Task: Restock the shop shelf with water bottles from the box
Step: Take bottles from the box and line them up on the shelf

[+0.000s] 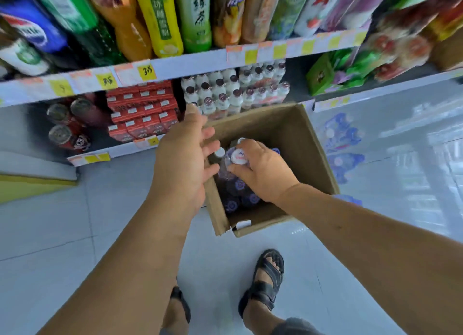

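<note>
The right hand is inside the cardboard box, and its fingers are closed around the top of a water bottle with a white cap. The thumb presses at the near side of the neck, just under the cap. The left hand is over the left wall of the box with the fingers spread and loose; it holds nothing, and its fingertips are just beside a second white cap. I cannot tell if it touches that cap or the box wall.

Under the two hands, more bottles with purple labels are packed in the near-left part of the box. The far and right part of the box looks bare. The box stands on the tiled floor, directly before the lowest shelf.

In my judgement the step in hand is the picking: the bottle is gripped but it is not yet lifted out. The next move calls for pulling it straight up, so it does not catch on its neighbours, and then carrying it to a free place on the shelf. On the low shelf I see red cartons, cans and small white bottles, but no clear gap. A wrapped pack of bottles lies on the floor right of the box.
</note>
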Motion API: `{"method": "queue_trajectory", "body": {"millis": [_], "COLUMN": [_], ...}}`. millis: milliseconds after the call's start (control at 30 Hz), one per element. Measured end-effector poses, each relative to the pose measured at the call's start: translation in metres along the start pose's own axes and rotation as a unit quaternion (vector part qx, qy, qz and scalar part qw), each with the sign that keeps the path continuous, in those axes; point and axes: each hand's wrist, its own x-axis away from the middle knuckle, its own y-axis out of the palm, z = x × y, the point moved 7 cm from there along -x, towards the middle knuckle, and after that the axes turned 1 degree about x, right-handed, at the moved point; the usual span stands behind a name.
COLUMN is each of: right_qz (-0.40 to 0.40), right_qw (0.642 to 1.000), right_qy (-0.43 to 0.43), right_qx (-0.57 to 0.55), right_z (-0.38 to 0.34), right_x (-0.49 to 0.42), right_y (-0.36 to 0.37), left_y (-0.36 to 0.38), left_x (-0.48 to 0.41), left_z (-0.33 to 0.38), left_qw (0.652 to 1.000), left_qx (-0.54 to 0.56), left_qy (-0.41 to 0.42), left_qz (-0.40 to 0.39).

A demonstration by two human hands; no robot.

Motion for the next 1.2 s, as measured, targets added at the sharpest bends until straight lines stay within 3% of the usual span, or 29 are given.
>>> {"method": "queue_trajectory", "body": {"millis": [367, 767, 1000, 1200], "right_qz": [0.167, 0.28, 0.319, 0.325], "right_qw": [0.984, 0.948, 0.897, 0.853], "right_qy": [-0.059, -0.139, -0.204, -0.185], "right_qx": [-0.029, -0.057, -0.229, -0.364], "right_z": [-0.206, -0.413, -0.466, -0.469], "right_x": [0.108, 0.236, 0.281, 0.27], "right_y": [-0.278, -0.594, -0.711, -0.764], "left_y": [0.019, 0.04, 0.051, 0.08], "left_x": [0.217, 0.437, 0.513, 0.551], "left_z": [0.202, 0.379, 0.442, 0.484], "left_qw": [0.991, 0.957, 0.937, 0.92], "left_qx": [-0.019, -0.011, 0.021, 0.035], "left_qy": [0.096, 0.256, 0.333, 0.378], "left_qz": [-0.094, -0.135, -0.103, -0.101]}}
